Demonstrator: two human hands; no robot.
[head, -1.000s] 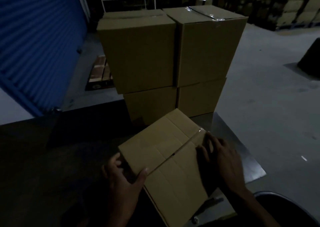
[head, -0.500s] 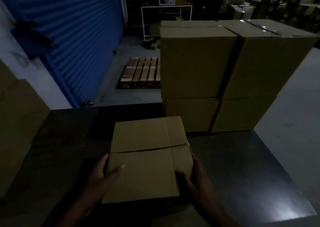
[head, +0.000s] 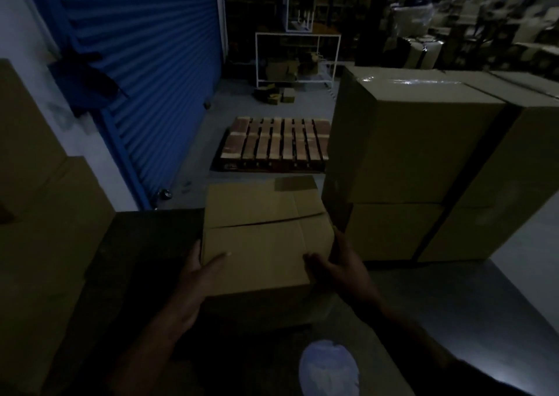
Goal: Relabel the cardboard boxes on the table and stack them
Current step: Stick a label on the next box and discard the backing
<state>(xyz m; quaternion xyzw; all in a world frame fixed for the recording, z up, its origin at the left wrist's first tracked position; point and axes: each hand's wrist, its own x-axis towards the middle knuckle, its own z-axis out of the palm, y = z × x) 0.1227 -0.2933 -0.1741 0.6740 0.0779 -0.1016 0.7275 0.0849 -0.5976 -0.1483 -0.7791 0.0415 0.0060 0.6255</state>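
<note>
A small cardboard box [head: 260, 235] with a split top seam sits between my two hands, over the dark table [head: 453, 314]. My left hand [head: 196, 277] grips its left side, thumb laid on the top face. My right hand [head: 335, 271] grips the right side, thumb on the top near the front edge. A darker rectangular patch [head: 295, 183] shows at the box's far right corner. To the right stands a stack of large cardboard boxes [head: 423, 165], two high and two across.
More cardboard boxes [head: 39, 214] rise at the left edge. Beyond the table lie a wooden pallet [head: 275, 144] on the floor, a blue roller shutter [head: 145, 62] and a white metal frame [head: 298, 56]. A pale bluish object [head: 328, 368] sits low near my body.
The box has turned square to me and shifted left and away from the big stack, held by both hands. My view has swung left, bringing the left boxes and pallet into sight.
</note>
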